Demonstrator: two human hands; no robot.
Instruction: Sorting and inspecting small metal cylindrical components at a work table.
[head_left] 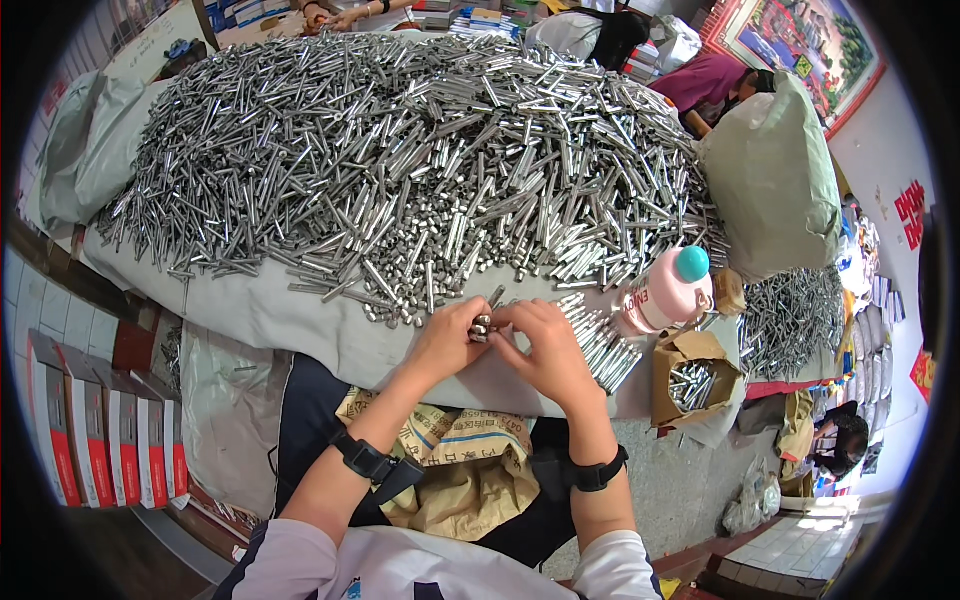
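My left hand (447, 341) is closed around a few short silver metal pieces (481, 325), their round ends showing at the fingers. Beside it, my right hand (546, 348) has its fingertips pinched against the same pieces; a metal tube (497, 295) sticks up between the two hands. Just beyond lies a patch of small, short metal pieces (408, 262), at the near edge of a large heap of silver metal tubes (400, 140). To the right of my right hand, several tubes (600, 345) lie side by side in a rough row on the grey cloth (340, 335).
A pink bottle with a teal cap (662, 290) and an open cardboard box of metal pieces (690, 405) stand at the right. A pale green sack (770, 180) bulges behind them. Other people's hands (345, 18) work across the table. Red-and-grey boxes (105, 430) line the left.
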